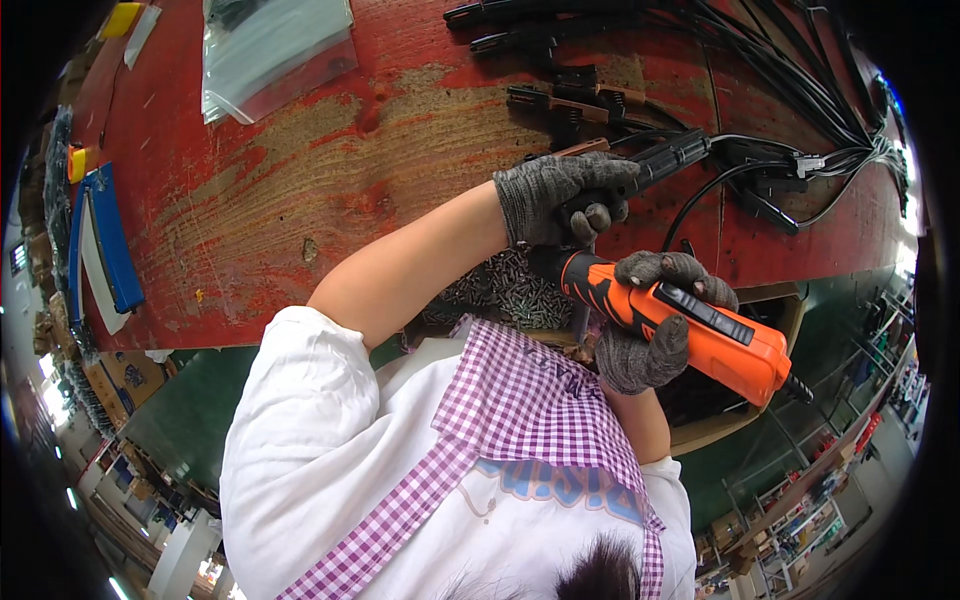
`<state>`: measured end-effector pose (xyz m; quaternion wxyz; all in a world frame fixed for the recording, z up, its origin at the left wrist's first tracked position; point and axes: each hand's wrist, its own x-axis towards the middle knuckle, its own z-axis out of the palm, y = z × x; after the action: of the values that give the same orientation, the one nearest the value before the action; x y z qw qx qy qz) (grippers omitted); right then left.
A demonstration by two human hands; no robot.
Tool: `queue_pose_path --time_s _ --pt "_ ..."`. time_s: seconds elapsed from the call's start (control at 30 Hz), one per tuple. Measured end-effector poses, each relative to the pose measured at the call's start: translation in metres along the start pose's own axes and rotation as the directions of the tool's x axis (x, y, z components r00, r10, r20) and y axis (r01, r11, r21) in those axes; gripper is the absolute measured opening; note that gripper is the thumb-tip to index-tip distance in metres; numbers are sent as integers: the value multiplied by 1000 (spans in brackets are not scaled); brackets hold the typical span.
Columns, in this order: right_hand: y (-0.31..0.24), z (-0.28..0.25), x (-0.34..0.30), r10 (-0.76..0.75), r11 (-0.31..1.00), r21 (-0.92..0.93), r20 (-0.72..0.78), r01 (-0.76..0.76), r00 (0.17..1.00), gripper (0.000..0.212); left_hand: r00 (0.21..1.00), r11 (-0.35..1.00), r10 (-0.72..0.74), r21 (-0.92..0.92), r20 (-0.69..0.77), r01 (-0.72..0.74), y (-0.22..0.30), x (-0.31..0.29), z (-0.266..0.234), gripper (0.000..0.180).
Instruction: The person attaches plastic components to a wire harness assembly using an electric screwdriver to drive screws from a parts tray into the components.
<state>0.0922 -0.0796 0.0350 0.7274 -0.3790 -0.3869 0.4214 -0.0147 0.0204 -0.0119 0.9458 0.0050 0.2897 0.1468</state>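
My left hand (575, 195), in a dark grey knit glove, is closed around a black electrode holder (672, 160) with a black cable running from its far end. My right hand (650, 335), gloved alike, grips an orange and black electric screwdriver (735, 350). The screwdriver's black nose points left, just below my left hand; whether it touches the holder I cannot tell. Small screws (520, 290) lie heaped in a container at the table's near edge, below the nose.
More black holders with copper-coloured parts (560, 105) lie at the back right, with bundled black cables (800, 75). Clear plastic bags (275, 50) rest on the worn red table (270, 215). A blue and white object (105, 240) stands far left. A cardboard box (785, 320) sits beneath the screwdriver.
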Motion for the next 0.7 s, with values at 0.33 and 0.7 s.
queue_pose_path --time_s 0.33,0.7 --pt "5 0 -2 13 998 60 84 -18 996 34 1000 1000 -3 24 -11 3 1 -3 3 25" --pt "-42 -6 11 -61 985 163 -7 61 998 38 1000 998 -3 60 1 3 -1 -2 1 27"
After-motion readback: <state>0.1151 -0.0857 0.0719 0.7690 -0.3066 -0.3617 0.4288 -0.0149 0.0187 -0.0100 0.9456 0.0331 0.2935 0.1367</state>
